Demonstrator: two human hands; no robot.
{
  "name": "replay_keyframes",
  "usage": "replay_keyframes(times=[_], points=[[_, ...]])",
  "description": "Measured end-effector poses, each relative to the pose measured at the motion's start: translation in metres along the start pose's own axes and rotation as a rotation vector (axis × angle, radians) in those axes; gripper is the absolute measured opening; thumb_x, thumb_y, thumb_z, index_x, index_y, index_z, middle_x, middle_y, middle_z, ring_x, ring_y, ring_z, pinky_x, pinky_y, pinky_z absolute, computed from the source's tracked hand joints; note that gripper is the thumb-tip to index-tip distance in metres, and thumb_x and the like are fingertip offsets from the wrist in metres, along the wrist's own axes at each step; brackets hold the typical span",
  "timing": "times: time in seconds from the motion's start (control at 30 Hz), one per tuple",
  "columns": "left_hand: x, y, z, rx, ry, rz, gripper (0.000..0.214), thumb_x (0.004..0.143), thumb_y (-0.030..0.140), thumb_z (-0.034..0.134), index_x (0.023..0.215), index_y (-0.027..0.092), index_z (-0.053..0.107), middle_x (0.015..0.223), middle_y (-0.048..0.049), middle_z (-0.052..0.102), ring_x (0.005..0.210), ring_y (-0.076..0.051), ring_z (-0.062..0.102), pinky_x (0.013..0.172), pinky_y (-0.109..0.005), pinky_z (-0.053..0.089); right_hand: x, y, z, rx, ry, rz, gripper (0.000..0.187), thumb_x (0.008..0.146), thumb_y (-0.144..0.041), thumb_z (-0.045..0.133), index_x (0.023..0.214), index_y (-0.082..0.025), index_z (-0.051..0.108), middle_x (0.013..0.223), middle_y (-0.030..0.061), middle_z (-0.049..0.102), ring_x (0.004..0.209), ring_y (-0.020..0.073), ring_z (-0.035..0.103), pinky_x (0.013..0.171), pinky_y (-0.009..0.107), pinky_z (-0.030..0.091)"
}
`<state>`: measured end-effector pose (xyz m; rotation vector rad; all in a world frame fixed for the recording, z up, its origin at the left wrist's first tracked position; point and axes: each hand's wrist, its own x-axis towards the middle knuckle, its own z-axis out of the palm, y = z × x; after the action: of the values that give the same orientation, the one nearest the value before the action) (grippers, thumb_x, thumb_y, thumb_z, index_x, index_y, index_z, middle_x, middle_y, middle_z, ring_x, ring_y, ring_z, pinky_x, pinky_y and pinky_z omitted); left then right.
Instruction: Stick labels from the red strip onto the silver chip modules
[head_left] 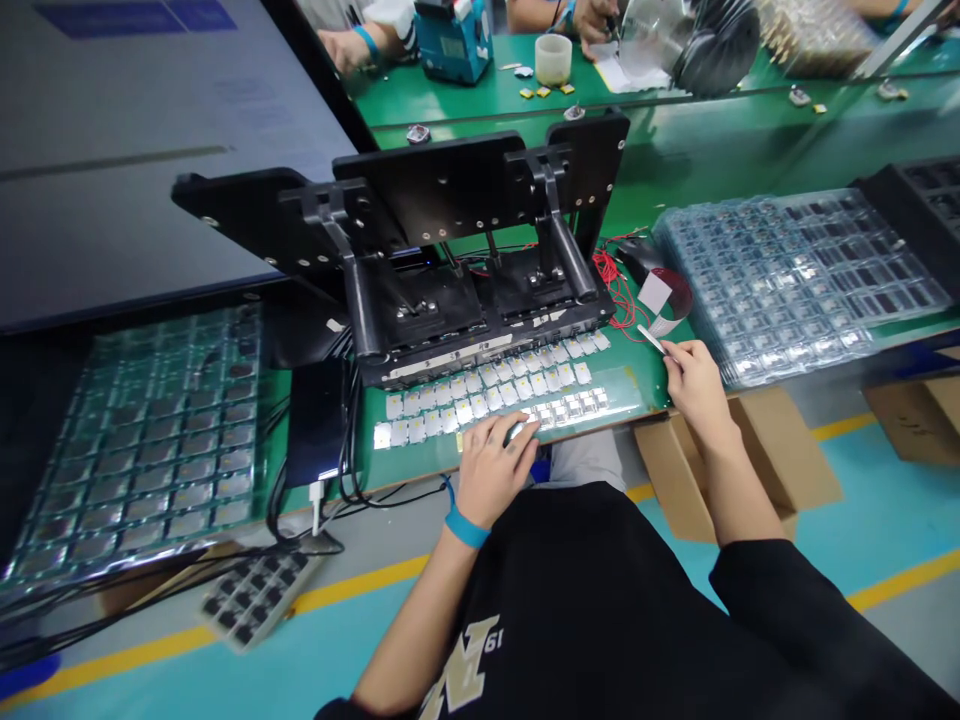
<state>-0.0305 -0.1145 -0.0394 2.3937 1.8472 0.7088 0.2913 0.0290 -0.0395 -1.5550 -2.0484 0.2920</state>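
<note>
My left hand, with a blue wristband, lies over the front rows of small white square modules on a green mat. Its fingers close on a small grey rounded object of unclear kind. My right hand pinches a slim white strip near a flat ribbon cable. The modules sit in several rows in front of a black test fixture, whose hinged black lid stands raised. The hands are apart, at either side of the module rows.
Red wires bunch beside the fixture. Clear trays of dark chips lie right and left. A black phone-like device stands at left. A cardboard box sits on the floor by my right side. Co-workers' hands work across the bench.
</note>
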Motion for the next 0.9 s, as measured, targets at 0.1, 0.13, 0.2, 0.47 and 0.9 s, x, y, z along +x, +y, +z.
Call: replay_keyframes(times=[0.1, 0.13, 0.2, 0.47, 0.9], points=[[0.000, 0.000, 0.000, 0.008, -0.001, -0.003, 0.024, 0.097, 0.027, 0.059, 0.119, 0.025, 0.069, 0.120, -0.0083, 0.070, 0.110, -0.028, 0.054, 0.092, -0.042, 0.041, -0.005, -0.011, -0.009, 0.075, 0.022, 0.017, 0.033, 0.098, -0.029, 0.044, 0.120, -0.018, 0.067, 0.101, 0.0121, 0.057, 0.094, 0.0246, 0.060, 0.090, 0.043, 0.052], [0.000, 0.000, 0.000, 0.010, -0.003, -0.004, 0.025, 0.097, 0.027, 0.059, 0.119, 0.025, 0.069, 0.120, -0.0081, 0.069, 0.110, -0.028, 0.054, 0.092, -0.042, 0.041, -0.006, -0.015, -0.011, 0.103, 0.033, 0.025, 0.033, 0.098, -0.029, 0.044, 0.120, -0.019, 0.066, 0.101, 0.0112, 0.057, 0.092, 0.0233, 0.061, 0.089, 0.042, 0.053], [-0.001, 0.000, 0.000, 0.013, -0.006, -0.010, 0.025, 0.097, 0.027, 0.059, 0.119, 0.025, 0.069, 0.120, -0.0080, 0.070, 0.110, -0.027, 0.054, 0.093, -0.042, 0.041, -0.009, -0.024, -0.013, 0.159, 0.054, 0.041, 0.030, 0.099, -0.030, 0.044, 0.119, -0.020, 0.064, 0.100, 0.0097, 0.056, 0.086, 0.0213, 0.060, 0.083, 0.041, 0.054], [-0.002, 0.001, -0.002, 0.014, -0.016, -0.014, 0.026, 0.097, 0.026, 0.057, 0.121, 0.026, 0.068, 0.119, -0.0086, 0.070, 0.111, -0.028, 0.055, 0.094, -0.042, 0.042, -0.008, -0.027, 0.000, 0.384, 0.099, 0.109, 0.024, 0.099, -0.044, 0.048, 0.109, -0.023, 0.056, 0.082, 0.0024, 0.056, 0.058, 0.0132, 0.048, 0.052, 0.028, 0.042], [-0.004, -0.002, 0.004, -0.081, 0.014, 0.014, 0.027, 0.095, 0.022, 0.060, 0.122, 0.025, 0.066, 0.122, -0.0089, 0.069, 0.111, -0.029, 0.056, 0.093, -0.044, 0.043, 0.106, -0.017, -0.017, -0.167, 0.125, 0.009, 0.034, 0.089, -0.043, 0.066, 0.080, -0.021, 0.043, 0.088, 0.0082, 0.061, 0.083, 0.0207, 0.057, 0.078, 0.039, 0.045]])
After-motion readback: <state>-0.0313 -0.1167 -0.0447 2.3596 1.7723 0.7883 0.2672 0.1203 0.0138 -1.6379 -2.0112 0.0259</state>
